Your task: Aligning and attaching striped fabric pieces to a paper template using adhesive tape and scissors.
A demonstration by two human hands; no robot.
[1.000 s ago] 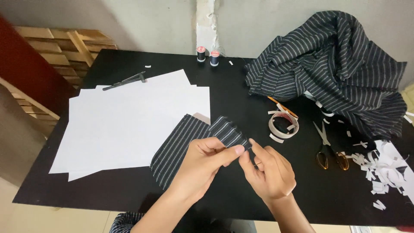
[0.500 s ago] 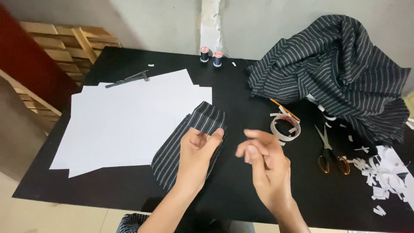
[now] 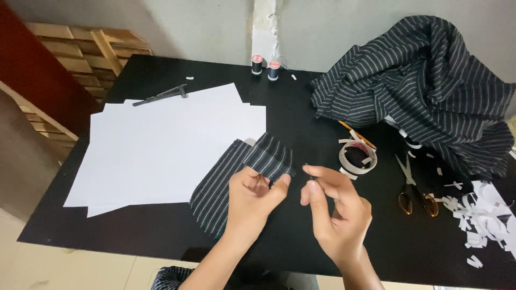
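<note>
Striped fabric piece (image 3: pixel 236 177): small cut of black cloth with thin white stripes, lying flat at the front of the black surface (image 3: pixel 134 236), its upper corner overlapping the white paper sheets (image 3: pixel 161 145)
Left hand (image 3: pixel 252 198): fingers curled, thumb and fingertips pinching the near edge of the striped fabric piece, lifting that edge slightly
Right hand (image 3: pixel 336 215): apart from the cloth, just beside it; thumb and forefinger pressed together on something very thin and dark, perhaps a pin or needle, too small to tell; other fingers loosely bent
Step in hand: judged from the pose, the cloth edge is being held ready while the fine item is brought toward it
Next move calls for: a steady pinch on the edge and a precise approach of the right fingertips to the fold, by my reading
Materials: soft woven cloth, limp and creasing; smooth stiff paper; matte hard surface
Large striped cloth (image 3: pixel 430 91): same pattern, heaped in folds at the far right
Tape roll (image 3: pixel 357 156): pale ring, near the right hand
Scissors (image 3: pixel 414 188): metal blades, brownish loops
Paper scraps (image 3: pixel 484 215): white snippets scattered at the right edge
Thread spools (image 3: pixel 266 67): two, upright at the far edge
</note>
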